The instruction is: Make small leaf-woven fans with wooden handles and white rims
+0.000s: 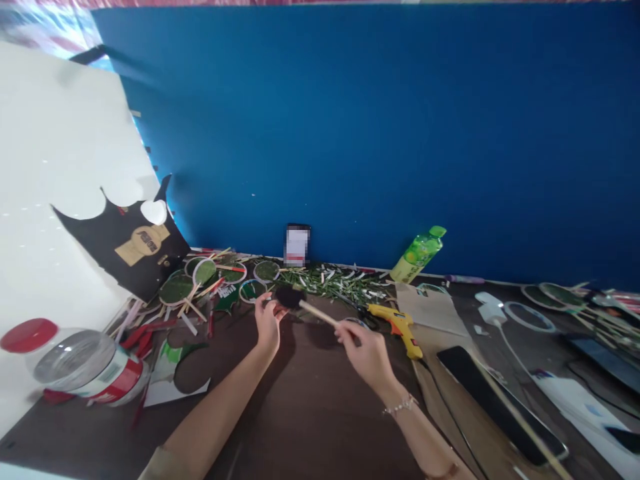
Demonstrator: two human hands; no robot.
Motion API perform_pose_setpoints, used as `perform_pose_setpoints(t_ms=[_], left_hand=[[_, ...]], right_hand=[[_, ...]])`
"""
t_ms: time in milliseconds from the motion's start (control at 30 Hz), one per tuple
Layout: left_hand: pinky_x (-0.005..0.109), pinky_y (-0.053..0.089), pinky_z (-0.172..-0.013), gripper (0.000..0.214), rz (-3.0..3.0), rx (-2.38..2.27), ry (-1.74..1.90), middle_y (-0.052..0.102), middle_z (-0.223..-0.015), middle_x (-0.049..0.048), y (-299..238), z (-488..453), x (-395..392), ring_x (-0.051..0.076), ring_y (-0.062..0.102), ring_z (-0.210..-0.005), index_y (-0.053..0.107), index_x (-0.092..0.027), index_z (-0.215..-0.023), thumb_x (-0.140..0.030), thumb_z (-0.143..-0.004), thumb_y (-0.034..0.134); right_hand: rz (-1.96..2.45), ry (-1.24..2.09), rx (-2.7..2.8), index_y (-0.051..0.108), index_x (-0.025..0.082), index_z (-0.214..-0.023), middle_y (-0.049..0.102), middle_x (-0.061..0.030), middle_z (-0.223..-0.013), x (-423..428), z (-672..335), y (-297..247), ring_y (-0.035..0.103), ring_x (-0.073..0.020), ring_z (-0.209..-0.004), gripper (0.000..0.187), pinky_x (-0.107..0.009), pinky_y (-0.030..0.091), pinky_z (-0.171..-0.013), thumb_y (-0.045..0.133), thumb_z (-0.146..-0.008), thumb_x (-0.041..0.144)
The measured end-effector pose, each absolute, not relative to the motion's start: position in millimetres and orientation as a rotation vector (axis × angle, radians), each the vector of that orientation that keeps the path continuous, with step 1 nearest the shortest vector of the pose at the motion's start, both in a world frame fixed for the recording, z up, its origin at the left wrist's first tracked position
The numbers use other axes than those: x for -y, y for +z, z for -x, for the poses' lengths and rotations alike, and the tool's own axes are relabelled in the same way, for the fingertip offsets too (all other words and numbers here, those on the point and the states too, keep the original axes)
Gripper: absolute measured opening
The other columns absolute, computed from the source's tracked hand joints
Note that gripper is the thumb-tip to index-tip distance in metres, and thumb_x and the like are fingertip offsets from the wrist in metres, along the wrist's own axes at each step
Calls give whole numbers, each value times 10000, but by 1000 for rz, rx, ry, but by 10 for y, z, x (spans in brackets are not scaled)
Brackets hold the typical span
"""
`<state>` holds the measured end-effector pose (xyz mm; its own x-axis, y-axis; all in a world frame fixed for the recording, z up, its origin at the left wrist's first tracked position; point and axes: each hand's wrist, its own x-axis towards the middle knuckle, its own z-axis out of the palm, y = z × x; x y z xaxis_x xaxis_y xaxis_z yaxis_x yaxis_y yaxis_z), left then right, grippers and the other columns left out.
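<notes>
A small dark round fan point(289, 298) with a pale wooden stick handle is held up over the brown table. My right hand point(367, 350) is closed around the lower end of the stick. At the left edge of the dark disc, my left hand point(269, 323) pinches its rim between thumb and fingers. Just behind lies a heap of green and white strips point(345, 283). A yellow glue gun point(400, 327) rests to the right of my right hand. Several round green fans point(177, 288) with sticks lie to the left, past my left hand.
A clear jar point(90, 367) with a red lid and cut sheet scraps point(173, 373) stand at left. A phone point(297, 245) leans on the blue panel point(370, 133). At right are a green bottle point(419, 255), cardboard point(433, 310), a black phone point(500, 403) and a white charger point(491, 310).
</notes>
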<state>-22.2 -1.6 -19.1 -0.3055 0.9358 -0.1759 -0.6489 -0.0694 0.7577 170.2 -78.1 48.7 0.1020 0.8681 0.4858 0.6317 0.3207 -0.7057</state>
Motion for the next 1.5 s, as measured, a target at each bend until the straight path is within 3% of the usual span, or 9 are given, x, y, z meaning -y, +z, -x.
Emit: perform_pose_setpoints(t_ms=[200, 333, 500, 900, 1067, 1200, 1367, 1500], left_hand=[[352, 505, -688, 331, -455, -857, 1668, 591, -584, -40, -164, 222, 28, 116, 590, -565, 453, -195, -944, -197, -632, 563], [329, 505, -670, 337, -446, -889, 1656, 601, -611, -34, -184, 219, 15, 112, 595, -572, 471, -190, -956, -199, -634, 568], [350, 509, -677, 340, -483, -849, 1659, 616, -604, -18, -215, 225, 6, 126, 608, -566, 458, -177, -971, -208, -647, 558], [345, 510, -675, 250, -470, -868, 1653, 595, -583, -29, -212, 223, 9, 113, 591, -547, 486, -169, -871, -199, -635, 560], [343, 508, -674, 236, -494, -861, 1656, 601, -602, -21, -218, 230, 15, 117, 595, -560, 491, -168, -863, -208, -640, 558], [335, 507, -671, 240, -481, -862, 1653, 596, -590, -27, -213, 228, 12, 115, 593, -563, 489, -171, -858, -201, -632, 562], [322, 509, -652, 246, -471, -874, 1652, 598, -586, -26, -193, 225, 0, 114, 592, -555, 486, -170, -862, -205, -631, 561], [312, 508, -635, 244, -449, -895, 1641, 595, -577, -25, -182, 220, 0, 110, 586, -533, 485, -165, -853, -198, -623, 559]], right_hand=[[1415, 249, 1369, 653, 164, -788, 694, -63, -694, 748, -1688, 545, 644, -170, -578, 277, -267, 514, -579, 502, -811, 396], [1406, 543, 1689, 645, 184, -677, 663, -24, -572, 780, -1627, 476, 605, -147, -463, 286, -237, 484, -479, 503, -803, 399], [1395, 239, 1402, 651, 173, -799, 693, -54, -700, 755, -1633, 505, 649, -172, -615, 260, -266, 519, -610, 506, -815, 388], [1370, 243, 1693, 637, 195, -712, 672, -21, -596, 671, -1665, 586, 623, -153, -508, 240, -242, 494, -520, 496, -815, 360], [1394, 80, 1496, 641, 182, -799, 695, -40, -689, 608, -1626, 602, 644, -154, -579, 226, -240, 503, -574, 495, -820, 354], [1400, 239, 1755, 627, 194, -655, 659, -17, -554, 569, -1605, 629, 608, -144, -471, 280, -224, 473, -482, 475, -818, 363], [1389, 82, 1439, 645, 172, -778, 693, -48, -677, 542, -1634, 751, 638, -157, -554, 253, -250, 505, -561, 493, -818, 370], [1359, 229, 1693, 640, 186, -697, 669, -18, -584, 533, -1660, 774, 614, -142, -485, 252, -231, 486, -498, 498, -811, 360]])
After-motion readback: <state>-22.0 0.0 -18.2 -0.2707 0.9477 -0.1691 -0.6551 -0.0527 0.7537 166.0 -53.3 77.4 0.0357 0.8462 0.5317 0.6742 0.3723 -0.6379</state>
